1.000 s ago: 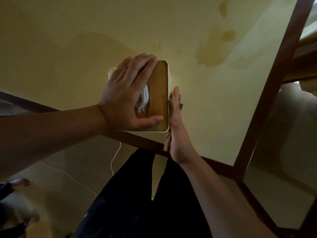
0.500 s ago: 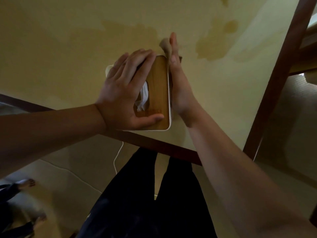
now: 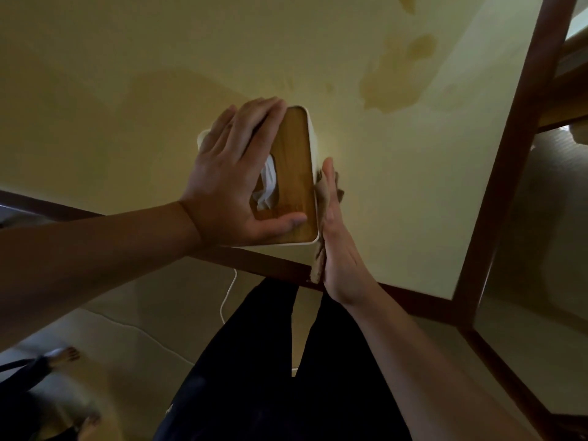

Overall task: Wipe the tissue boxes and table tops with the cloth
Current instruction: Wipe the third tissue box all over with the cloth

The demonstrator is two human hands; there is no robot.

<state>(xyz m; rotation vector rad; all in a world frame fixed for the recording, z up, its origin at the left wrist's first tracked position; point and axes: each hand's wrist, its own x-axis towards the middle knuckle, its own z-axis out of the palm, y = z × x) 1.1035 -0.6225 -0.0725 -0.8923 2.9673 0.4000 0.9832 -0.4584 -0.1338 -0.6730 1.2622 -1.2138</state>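
Yellow table [image 3: 127,74] stained at 1 o'clock, not yet wiped. Box [image 3: 294,173] is steadied by flat left hand [image 3: 235,186]; cloth [image 3: 319,246] is pressed on its 3 o'clock side by straight-fingered right hand [image 3: 337,249].

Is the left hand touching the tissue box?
Touching. The head view shows the left hand lying flat on the wooden lid of the tissue box.

Dim, yellowish indoor light. A pale floor [image 3: 136,338] (its material unclear) runs below a dark wooden frame [image 3: 496,198], crossed by a thin white cable [image 3: 226,300]. Another person's bare foot [image 3: 65,354] shows at lower left.
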